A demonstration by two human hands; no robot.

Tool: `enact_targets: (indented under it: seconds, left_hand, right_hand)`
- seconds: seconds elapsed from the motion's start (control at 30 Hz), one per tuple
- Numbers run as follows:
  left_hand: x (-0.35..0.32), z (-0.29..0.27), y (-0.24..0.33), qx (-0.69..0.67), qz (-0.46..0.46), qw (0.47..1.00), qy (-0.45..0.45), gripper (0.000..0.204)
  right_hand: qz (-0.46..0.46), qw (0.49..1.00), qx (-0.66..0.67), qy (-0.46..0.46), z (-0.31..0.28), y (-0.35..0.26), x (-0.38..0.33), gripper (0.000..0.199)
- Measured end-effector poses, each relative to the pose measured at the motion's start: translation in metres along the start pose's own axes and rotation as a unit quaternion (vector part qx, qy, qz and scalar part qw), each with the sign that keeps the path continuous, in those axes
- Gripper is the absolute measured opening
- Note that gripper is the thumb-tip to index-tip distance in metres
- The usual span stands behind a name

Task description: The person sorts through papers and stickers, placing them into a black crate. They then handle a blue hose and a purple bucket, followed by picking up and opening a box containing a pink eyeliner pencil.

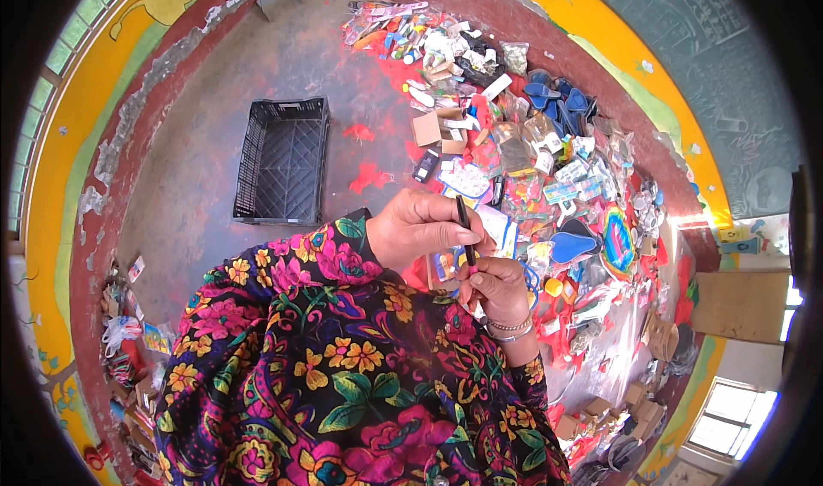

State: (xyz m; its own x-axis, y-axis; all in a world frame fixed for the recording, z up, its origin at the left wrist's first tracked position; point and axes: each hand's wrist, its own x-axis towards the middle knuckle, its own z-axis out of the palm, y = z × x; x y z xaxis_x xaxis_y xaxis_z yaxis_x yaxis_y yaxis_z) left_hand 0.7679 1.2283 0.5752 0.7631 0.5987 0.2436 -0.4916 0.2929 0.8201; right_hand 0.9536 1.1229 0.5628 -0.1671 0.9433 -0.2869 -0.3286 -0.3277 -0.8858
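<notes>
A slim black pen (464, 215), looking like a marker, stands nearly upright between my two hands in front of my chest. My left hand (420, 229) pinches its upper part between thumb and fingers. Just below, my right hand (499, 287) grips the lower end, with bracelets around that wrist. My fingers hide part of the pen, so I cannot tell whether its cap is on. Behind my hands lies a wide heap of mixed goods (514, 169) on the floor, partly covered by them.
An empty black plastic crate (283, 160) rests on the concrete floor to the left. In the heap are an open cardboard box (439, 131), blue insoles (573, 244) and a rainbow-coloured oval item (617, 243). More piled items (129, 332) lie along the left wall. A dustpan (276, 2) leans far back.
</notes>
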Motion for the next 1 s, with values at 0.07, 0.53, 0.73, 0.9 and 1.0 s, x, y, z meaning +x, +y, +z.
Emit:
enact_targets:
  seconds: [0.07, 0.53, 0.73, 0.9, 1.0]
  left_hand:
    - [0.000, 0.001, -0.001, -0.011, 0.000, 0.999, 0.036, 0.013]
    - [0.003, -0.001, -0.014, -0.017, -0.022, 0.985, 0.170, 0.009]
    - [0.005, -0.003, -0.022, -0.012, 0.055, 0.993, 0.101, 0.009]
    - [0.003, -0.005, -0.023, -0.024, 0.052, 0.996, 0.071, 0.011]
    - [0.003, -0.005, -0.023, -0.020, 0.062, 0.996, 0.053, 0.012]
  right_hand:
    - [-0.041, 0.995, -0.079, 0.050, 0.003, 0.000, 0.000, 0.017]
    - [-0.032, 0.991, -0.082, 0.102, -0.007, -0.005, 0.006, 0.028]
    - [-0.016, 0.995, 0.098, 0.031, -0.018, 0.016, 0.007, 0.048]
    - [0.015, 0.985, 0.174, 0.018, -0.014, 0.009, 0.007, 0.039]
    - [-0.002, 0.987, 0.156, 0.024, -0.015, 0.010, 0.009, 0.039]
